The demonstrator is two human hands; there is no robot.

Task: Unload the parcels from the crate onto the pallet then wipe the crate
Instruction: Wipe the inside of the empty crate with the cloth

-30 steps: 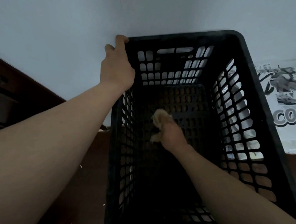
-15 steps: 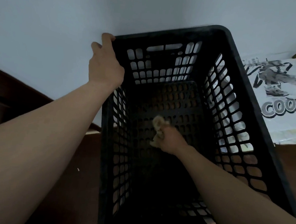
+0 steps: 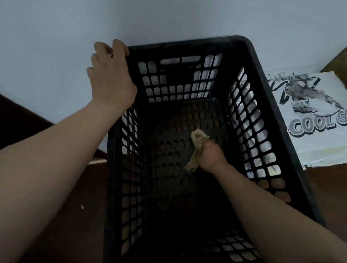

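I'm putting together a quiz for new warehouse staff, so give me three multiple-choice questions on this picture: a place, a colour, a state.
1. Where is the cloth?
A. draped over the rim
B. down inside the crate
C. outside the crate

2. What colour is the crate?
A. black
B. blue
C. red

3. What is the left hand doing?
A. hanging free
B. holding the cloth
C. gripping the crate's rim

Answers: 1 B, the right hand holds it by the crate's perforated bottom; 2 A, walls and rim are black; 3 C, it clasps the far left corner.
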